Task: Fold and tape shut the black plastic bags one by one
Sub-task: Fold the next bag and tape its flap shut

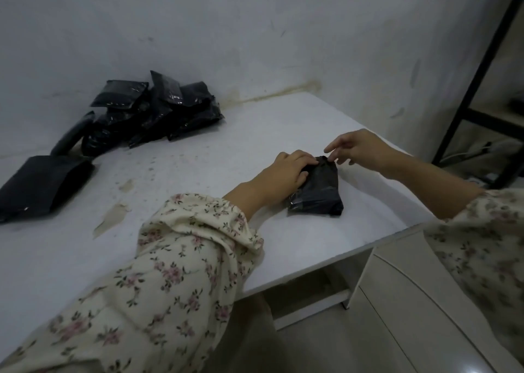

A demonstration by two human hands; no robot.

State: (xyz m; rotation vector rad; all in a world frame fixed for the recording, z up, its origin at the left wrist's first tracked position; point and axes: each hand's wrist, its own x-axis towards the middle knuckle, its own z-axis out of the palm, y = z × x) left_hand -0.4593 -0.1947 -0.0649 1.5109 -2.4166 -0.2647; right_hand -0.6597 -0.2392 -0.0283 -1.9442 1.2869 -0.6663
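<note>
No writing, label, brand, number or sign can be read. The heap of glossy black plastic bags (153,112) by the wall, the flat black plastic bag (42,185) at the left edge and the small folded black plastic bag (316,191) on the white tabletop (226,134) show only glare and creases. The view is too dim and blurred to make out any print on them.
</note>
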